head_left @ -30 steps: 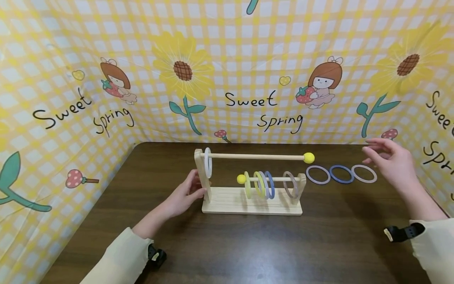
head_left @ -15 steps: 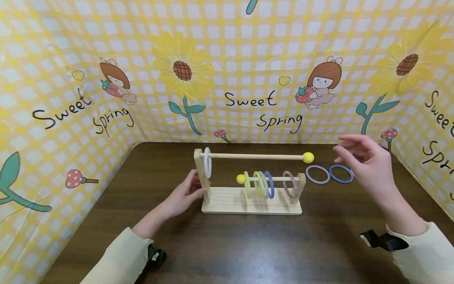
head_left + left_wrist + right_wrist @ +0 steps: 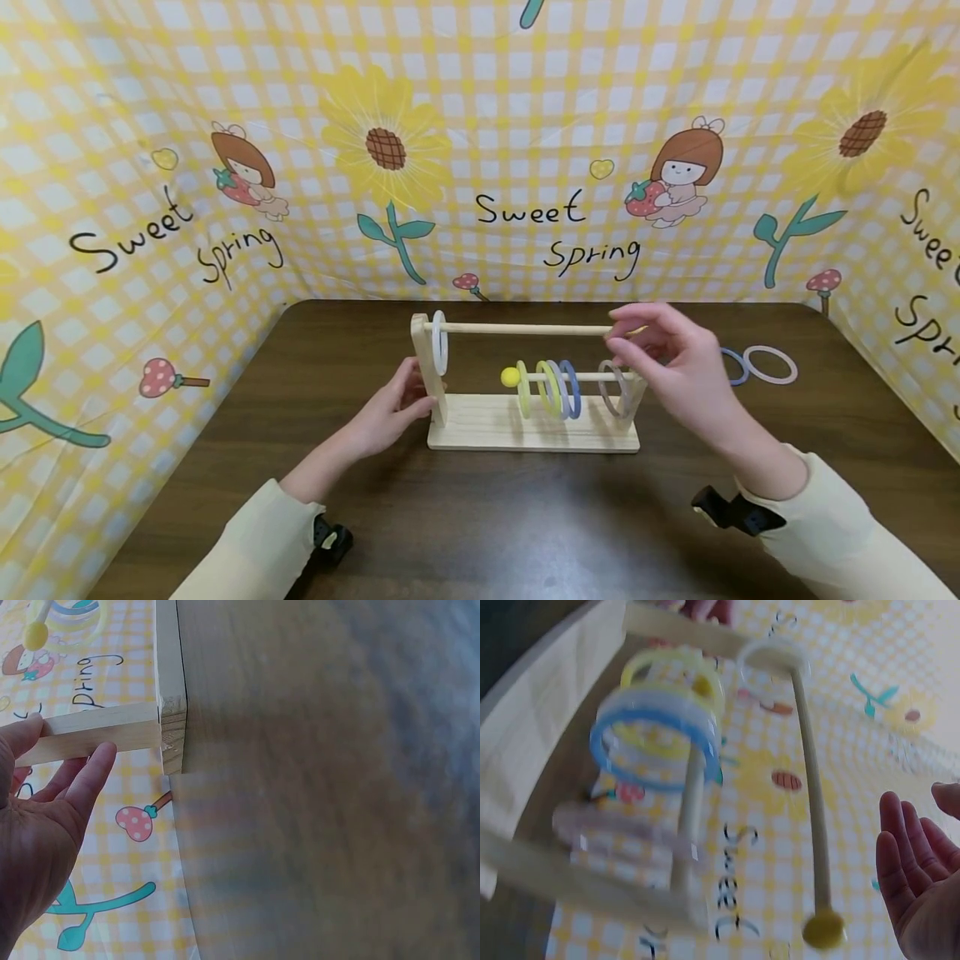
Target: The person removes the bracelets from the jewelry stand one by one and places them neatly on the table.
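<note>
A wooden stand point(image 3: 480, 433) has two posts, each with a rod ending in a yellow ball point(image 3: 823, 930). My left hand point(image 3: 386, 412) holds the left post point(image 3: 97, 739) between thumb and fingers. One whitish ring point(image 3: 446, 350) hangs on the upper rod point(image 3: 525, 330), close to that post. Yellow, pale and blue rings point(image 3: 577, 392) hang on the lower rod, with a purplish see-through ring point(image 3: 603, 396) nearer the right post. Beside the upper rod's ball end is my right hand point(image 3: 678, 358), thumb apart from the fingers, nothing held; in the head view it hides the ball.
Right of the stand, a blue ring point(image 3: 744, 363) and a pinkish ring point(image 3: 795, 368) lie flat on the dark wooden table point(image 3: 525, 517). My right hand partly covers the blue one. A checked, printed cloth point(image 3: 487, 125) stands round the back and sides.
My right hand has moved left, from beyond the loose rings to the upper rod's ball end. It now covers the loose pale purple ring. The left hand stays on the post.
</note>
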Available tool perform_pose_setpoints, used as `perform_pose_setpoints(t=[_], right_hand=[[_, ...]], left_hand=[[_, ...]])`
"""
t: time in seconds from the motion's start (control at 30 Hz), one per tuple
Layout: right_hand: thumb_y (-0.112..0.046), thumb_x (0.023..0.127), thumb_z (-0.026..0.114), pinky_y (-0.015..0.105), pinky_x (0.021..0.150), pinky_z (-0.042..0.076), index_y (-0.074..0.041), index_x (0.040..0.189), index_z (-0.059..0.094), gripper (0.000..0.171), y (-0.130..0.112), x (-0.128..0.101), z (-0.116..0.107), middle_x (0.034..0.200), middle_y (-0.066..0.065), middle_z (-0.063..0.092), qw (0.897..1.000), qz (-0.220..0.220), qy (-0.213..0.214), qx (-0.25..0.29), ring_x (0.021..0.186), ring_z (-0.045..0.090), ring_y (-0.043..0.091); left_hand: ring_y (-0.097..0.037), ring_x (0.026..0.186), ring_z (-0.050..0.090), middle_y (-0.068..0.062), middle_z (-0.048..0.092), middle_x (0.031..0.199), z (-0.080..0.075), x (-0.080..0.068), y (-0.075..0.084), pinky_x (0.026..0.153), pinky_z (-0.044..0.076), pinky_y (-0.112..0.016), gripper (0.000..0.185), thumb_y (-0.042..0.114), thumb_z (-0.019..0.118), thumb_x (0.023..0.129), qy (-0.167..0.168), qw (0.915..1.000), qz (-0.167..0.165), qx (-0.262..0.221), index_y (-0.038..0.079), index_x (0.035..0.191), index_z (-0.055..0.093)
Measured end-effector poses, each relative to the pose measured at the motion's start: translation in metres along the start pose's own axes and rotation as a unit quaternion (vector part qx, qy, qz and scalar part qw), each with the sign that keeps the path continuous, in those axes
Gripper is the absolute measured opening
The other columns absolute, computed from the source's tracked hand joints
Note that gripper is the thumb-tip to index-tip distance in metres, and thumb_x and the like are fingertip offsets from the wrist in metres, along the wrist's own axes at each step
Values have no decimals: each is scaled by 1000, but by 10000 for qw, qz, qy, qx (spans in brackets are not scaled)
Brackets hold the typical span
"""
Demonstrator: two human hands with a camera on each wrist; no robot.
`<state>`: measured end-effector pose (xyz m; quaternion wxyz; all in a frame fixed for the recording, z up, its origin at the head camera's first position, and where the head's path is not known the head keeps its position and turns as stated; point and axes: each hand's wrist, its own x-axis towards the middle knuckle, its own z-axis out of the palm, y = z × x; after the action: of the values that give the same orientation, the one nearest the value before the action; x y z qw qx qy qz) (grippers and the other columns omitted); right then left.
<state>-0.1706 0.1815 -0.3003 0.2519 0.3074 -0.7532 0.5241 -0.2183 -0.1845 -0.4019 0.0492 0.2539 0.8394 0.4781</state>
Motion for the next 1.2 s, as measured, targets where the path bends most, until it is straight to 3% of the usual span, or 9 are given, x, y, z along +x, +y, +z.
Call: perform_pose_setpoints(t=[0.17, 0.5, 0.93, 1.2], right_hand=[[10, 85, 69, 23, 56, 50, -3, 112, 64, 30, 2, 2, 27, 88, 6, 68, 9990, 64, -409, 159, 64, 65, 17], [-3, 87, 73, 30, 65, 54, -8, 112, 64, 28, 2, 2, 82, 103, 0, 68, 9944, 386, -912, 376, 85, 65, 12], [-11, 90, 71, 35, 67, 55, -11, 128, 57, 41, 7, 6, 129, 120, -1, 64, 9805, 912, -1604, 674, 98, 65, 14], [-10, 92, 69, 31, 71, 54, -9, 126, 57, 36, 13, 11, 151, 122, 1, 62, 9764, 1276, -1408, 1027, 95, 64, 11]], left_hand=[[-33, 114, 56, -20, 58, 122, 0, 0, 1, 88, 51, -41, 44, 9, 57, 99, 1, 10000, 20, -36, 12, 136, 34], [-33, 113, 56, -22, 58, 123, 0, 0, 3, 88, 51, -40, 45, 9, 57, 99, -28, 9999, -22, -94, 12, 137, 33], [-36, 116, 55, -22, 56, 124, 1, -1, -2, 89, 51, -44, 46, 11, 55, 100, -27, 9999, -87, -136, 14, 140, 32], [-37, 117, 54, -22, 54, 126, 1, 0, -1, 88, 51, -44, 47, 12, 55, 100, -43, 9997, -171, -195, 15, 140, 31]])
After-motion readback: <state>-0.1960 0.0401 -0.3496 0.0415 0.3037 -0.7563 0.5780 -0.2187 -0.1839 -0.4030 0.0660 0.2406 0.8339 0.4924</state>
